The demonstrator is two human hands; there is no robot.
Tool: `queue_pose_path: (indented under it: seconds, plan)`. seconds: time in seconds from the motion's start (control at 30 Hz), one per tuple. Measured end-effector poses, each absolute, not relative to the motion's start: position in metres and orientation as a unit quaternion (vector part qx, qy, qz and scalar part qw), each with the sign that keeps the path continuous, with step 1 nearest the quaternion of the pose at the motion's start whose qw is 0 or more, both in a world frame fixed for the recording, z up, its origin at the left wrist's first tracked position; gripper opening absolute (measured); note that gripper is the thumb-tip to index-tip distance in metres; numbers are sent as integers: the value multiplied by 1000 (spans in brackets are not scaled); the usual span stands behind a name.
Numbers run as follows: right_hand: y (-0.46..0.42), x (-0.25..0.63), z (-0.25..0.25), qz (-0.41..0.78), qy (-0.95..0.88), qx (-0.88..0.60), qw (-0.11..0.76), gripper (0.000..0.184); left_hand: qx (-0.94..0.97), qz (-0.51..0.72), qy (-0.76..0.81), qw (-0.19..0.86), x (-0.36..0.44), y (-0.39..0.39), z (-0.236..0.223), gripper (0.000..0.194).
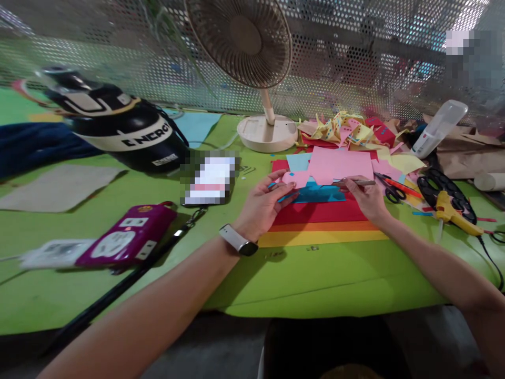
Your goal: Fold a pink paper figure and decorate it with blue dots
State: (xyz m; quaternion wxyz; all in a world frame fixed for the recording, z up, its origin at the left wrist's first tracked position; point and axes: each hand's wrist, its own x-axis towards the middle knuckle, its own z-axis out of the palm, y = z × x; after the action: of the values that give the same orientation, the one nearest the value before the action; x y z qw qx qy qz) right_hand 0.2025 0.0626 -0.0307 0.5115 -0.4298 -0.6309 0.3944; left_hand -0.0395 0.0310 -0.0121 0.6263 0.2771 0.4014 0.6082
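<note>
My left hand (272, 197), with a watch on its wrist, pinches a small pink paper cutout (296, 179) that bears a blue spot. In my right hand (366, 199) is a slim grey pen-like tool (365, 182), lying level with its tip towards the cutout; its exact kind is too small to tell. Beneath both hands lies a blue paper piece (321, 192) on a red sheet (315, 215), with orange and yellow sheets (319, 238) showing below it. A larger pink sheet (341, 162) lies just behind the cutout.
To the right are scissors (392, 192), a yellow glue gun (453, 216) and a black palette (445, 192). Paper scraps (347, 129) heap up behind, beside a fan (268, 131). A phone (211, 179), purple power bank (128, 237) and black jug (130, 131) occupy the left.
</note>
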Motion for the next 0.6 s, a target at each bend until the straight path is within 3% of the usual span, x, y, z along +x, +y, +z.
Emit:
queue_pose_path:
  seconds: [0.4,0.5,0.6]
  plan:
    - [52,210,-21,380,-659,-442,475,34,274,606,397,632,-40,31,-13,32]
    - [51,215,-18,274,-717,-425,480,31,282,607,391,632,-40,30,-13,34]
    - [48,221,-13,102,-842,-342,404,22,283,617,384,625,-40,30,-13,36]
